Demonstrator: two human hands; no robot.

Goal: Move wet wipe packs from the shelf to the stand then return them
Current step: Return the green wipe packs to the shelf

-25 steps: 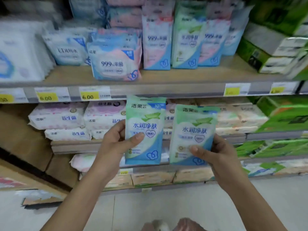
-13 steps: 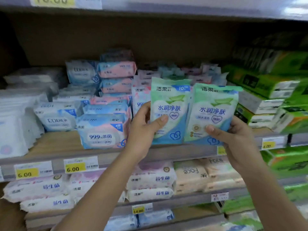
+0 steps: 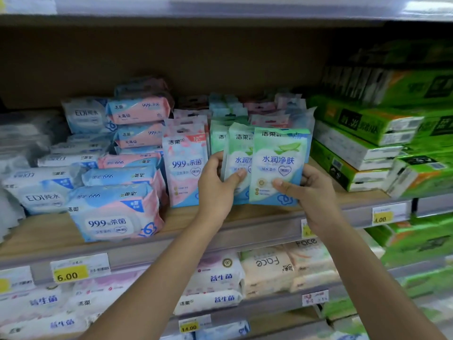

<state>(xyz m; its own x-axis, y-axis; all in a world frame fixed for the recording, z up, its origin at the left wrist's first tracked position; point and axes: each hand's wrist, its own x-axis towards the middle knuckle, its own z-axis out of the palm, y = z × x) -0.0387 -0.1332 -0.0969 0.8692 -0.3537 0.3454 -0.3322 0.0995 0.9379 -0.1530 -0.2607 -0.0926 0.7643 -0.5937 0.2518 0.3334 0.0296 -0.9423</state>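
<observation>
Two green-and-blue wet wipe packs stand upright at the front of the wooden shelf [image 3: 247, 217]. My left hand [image 3: 215, 185] grips the left pack [image 3: 239, 153], thumb across its front. My right hand [image 3: 311, 190] grips the right pack [image 3: 279, 165], which overlaps the left one in front. Both packs sit in front of a row of matching green packs [image 3: 219, 133]. Their lower edges are at the shelf board; whether they rest on it I cannot tell.
A pink-and-blue upright pack [image 3: 185, 165] stands just left of my left hand. Stacked blue and pink wipe bags [image 3: 115, 212] fill the left. Green tissue boxes [image 3: 362, 148] are stacked at the right. Lower shelves hold white and beige packs [image 3: 264, 266].
Both hands carried the packs up from below the shelf edge onto the shelf. The two packs, side by side before, now overlap in front of the green row.
</observation>
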